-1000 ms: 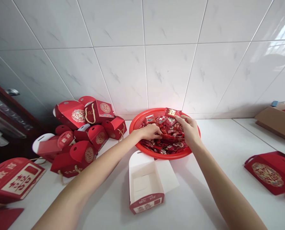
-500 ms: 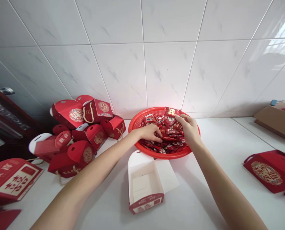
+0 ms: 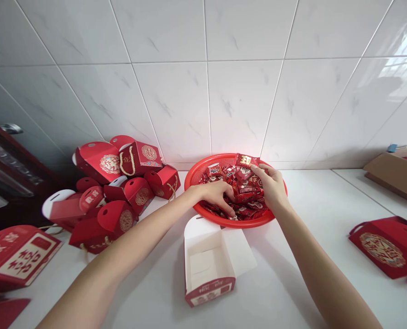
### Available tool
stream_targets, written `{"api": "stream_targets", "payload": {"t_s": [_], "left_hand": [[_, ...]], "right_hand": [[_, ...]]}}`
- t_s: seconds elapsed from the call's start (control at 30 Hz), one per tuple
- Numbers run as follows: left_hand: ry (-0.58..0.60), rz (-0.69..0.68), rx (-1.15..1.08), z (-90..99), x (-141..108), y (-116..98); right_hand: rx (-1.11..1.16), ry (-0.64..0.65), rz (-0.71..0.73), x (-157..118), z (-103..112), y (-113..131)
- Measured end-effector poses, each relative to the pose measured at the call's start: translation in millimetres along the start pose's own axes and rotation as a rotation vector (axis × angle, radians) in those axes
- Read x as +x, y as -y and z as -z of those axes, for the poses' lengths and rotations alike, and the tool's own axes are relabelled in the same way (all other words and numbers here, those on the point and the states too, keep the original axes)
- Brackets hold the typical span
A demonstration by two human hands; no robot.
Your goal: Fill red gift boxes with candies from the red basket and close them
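A red plastic basket point(image 3: 193, 173) full of small red wrapped candies point(image 3: 246, 191) stands against the wall. My left hand point(image 3: 219, 195) is down among the candies at the left of the basket, thumb and fingers apart. Over the basket's right side, my right hand point(image 3: 272, 183) pinches a red candy packet point(image 3: 245, 161) with gold lettering by its edge. In front of the basket lies an open red and white gift box point(image 3: 210, 292), its white inside bare and its flaps folded out.
Several folded red gift boxes point(image 3: 121, 192) with rope handles are heaped at the left. More red boxes point(image 3: 391, 246) stand at the right, near a brown cardboard carton point(image 3: 395, 176). The tiled wall point(image 3: 240, 100) bounds the back of the white counter point(image 3: 302, 205).
My left hand has spread its fingers and shifted slightly among the candies. My right hand still pinches the same packet in nearly the same place.
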State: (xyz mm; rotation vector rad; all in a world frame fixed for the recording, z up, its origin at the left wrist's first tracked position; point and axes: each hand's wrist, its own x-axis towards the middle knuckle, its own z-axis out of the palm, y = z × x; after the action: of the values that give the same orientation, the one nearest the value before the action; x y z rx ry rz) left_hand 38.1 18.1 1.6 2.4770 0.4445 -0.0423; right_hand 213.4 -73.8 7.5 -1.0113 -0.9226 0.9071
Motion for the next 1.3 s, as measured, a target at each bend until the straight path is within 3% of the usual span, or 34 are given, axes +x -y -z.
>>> {"api": "stream_targets", "payload": {"t_s": [0.1, 0.27, 0.47, 0.67, 0.9, 1.13, 1.3], "left_hand": [[-0.013, 0.009, 0.085, 0.7, 2.6, -1.3], [-0.223, 0.04, 0.239, 6.2, 4.5, -5.3], [-0.023, 0.109, 0.318, 3.9, 7.7, -22.6], [-0.045, 0.182, 0.548, -0.5, 25.8, -32.1], [-0.199, 0.248, 0.504, -2.0, 48.1, -29.5], [-0.345, 0.392, 0.419, 0.5, 46.4, -22.7], [-0.309, 0.329, 0.314, 5.1, 40.8, -21.1]], "right_hand": [[-0.003, -0.004, 0.0, 0.4, 0.7, -0.9], [0.002, 0.015, 0.021, 1.9, 1.3, -1.6], [-0.015, 0.008, 0.024, 3.2, 2.5, -3.0], [-0.031, -0.002, 0.016, 3.2, 3.4, -2.7], [-0.017, -0.054, 0.093, 7.0, 6.3, -8.1], [-0.083, -0.101, 0.141, 4.1, 5.6, -6.2], [-0.129, -0.097, 0.151, 5.0, 5.7, -7.6]]}}
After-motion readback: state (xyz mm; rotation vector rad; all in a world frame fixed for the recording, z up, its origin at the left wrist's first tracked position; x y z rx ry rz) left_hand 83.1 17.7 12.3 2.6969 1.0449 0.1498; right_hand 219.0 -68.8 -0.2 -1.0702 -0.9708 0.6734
